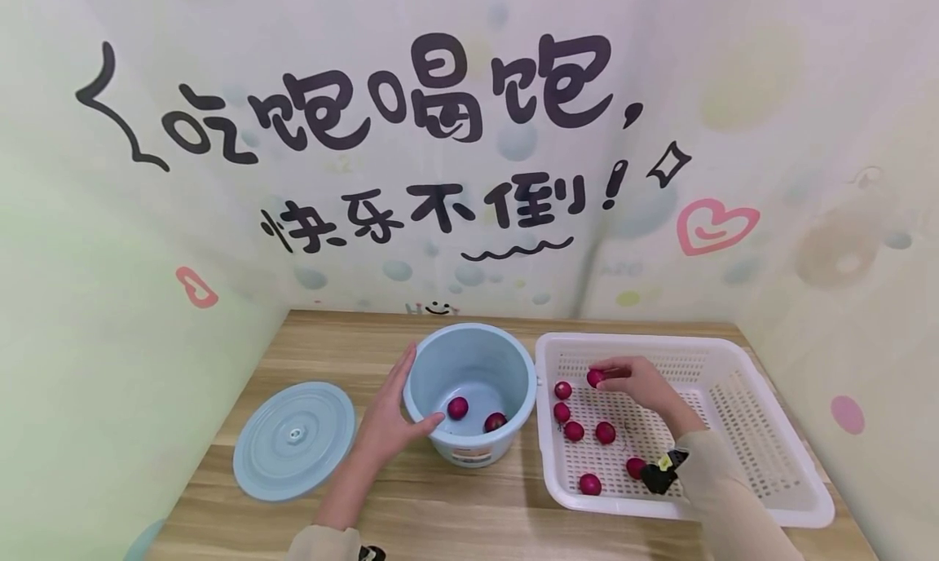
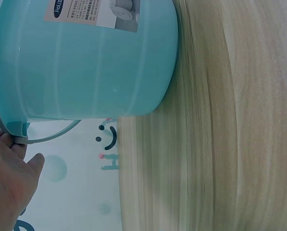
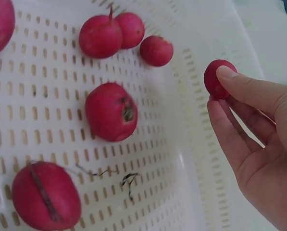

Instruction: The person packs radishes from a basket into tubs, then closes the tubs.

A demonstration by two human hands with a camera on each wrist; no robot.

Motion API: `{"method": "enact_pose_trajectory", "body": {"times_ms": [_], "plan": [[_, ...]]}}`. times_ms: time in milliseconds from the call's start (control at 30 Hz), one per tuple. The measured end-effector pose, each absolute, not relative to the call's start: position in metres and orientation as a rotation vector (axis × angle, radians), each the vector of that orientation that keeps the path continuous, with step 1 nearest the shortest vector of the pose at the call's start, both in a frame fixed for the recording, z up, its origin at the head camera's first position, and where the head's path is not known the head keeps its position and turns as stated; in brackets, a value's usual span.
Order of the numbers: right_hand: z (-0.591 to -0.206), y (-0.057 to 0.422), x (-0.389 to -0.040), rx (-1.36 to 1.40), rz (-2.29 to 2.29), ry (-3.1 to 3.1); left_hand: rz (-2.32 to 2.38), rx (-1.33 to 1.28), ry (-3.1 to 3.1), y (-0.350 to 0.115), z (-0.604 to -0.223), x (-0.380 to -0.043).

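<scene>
Radish (image 1: 594, 378) pinched between thumb and fingers of right hand (image 1: 640, 383), raised above far-left part of white basket (image 1: 756, 430). Six more radishes (image 1: 605, 433) lie in the basket (stringy root bits (image 3: 130, 182) on its floor too). Left hand (image 1: 385, 422) grips blue bucket (image 2: 100, 70) at the rim, thumb lapping over the edge. Two other radishes (image 1: 458, 408) sit inside, on bucket floor. Blue lid (image 1: 293, 455) lies flat on wooden table (image 1: 425, 512), left of bucket.
</scene>
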State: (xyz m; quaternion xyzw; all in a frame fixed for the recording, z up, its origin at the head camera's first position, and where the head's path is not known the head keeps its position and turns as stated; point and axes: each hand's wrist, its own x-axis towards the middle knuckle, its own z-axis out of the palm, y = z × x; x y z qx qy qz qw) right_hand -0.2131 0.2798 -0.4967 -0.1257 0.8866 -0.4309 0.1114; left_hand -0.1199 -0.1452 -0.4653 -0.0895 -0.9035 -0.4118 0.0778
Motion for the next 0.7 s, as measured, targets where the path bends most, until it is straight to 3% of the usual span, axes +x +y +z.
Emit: {"method": "enact_pose_trajectory", "body": {"times_ms": [700], "plan": [[-0.46, 0.251, -0.203, -0.592, -1.264, 2.677, -1.241, -0.231, -2.738, -0.144, -0.466, -0.121]]}}
